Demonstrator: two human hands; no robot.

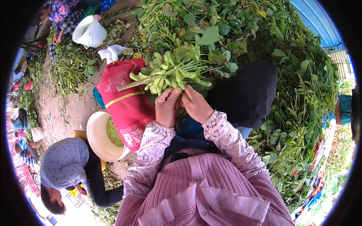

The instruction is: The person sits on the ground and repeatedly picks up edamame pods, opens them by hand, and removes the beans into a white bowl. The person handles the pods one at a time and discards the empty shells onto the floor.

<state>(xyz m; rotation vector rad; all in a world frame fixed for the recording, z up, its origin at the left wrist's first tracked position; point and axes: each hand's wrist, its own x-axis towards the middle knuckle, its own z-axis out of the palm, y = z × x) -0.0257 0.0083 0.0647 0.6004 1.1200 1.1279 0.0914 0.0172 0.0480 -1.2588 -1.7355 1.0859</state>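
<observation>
A cut soybean plant (167,75) with clusters of plump green pods lies across my lap. Its bare brown stalk end points left over a red cloth (124,93) draped on my leg. At the lower edge of the pods, my left hand (167,108) pinches with thumb and forefinger. Close beside it, the fingertips of my right hand (196,104) also pinch at the pods. Between the two hands the exact grip is partly hidden. Left of the red cloth stands a white bucket (94,135) holding shelled or loose green beans (113,135).
A large heap of soybean plants (294,113) rises ahead and to my right. A co-worker in a striped top (65,163) bends at lower left. Another person sits at upper left beside a white bucket (94,35). A white plastic bag (111,52) lies nearby.
</observation>
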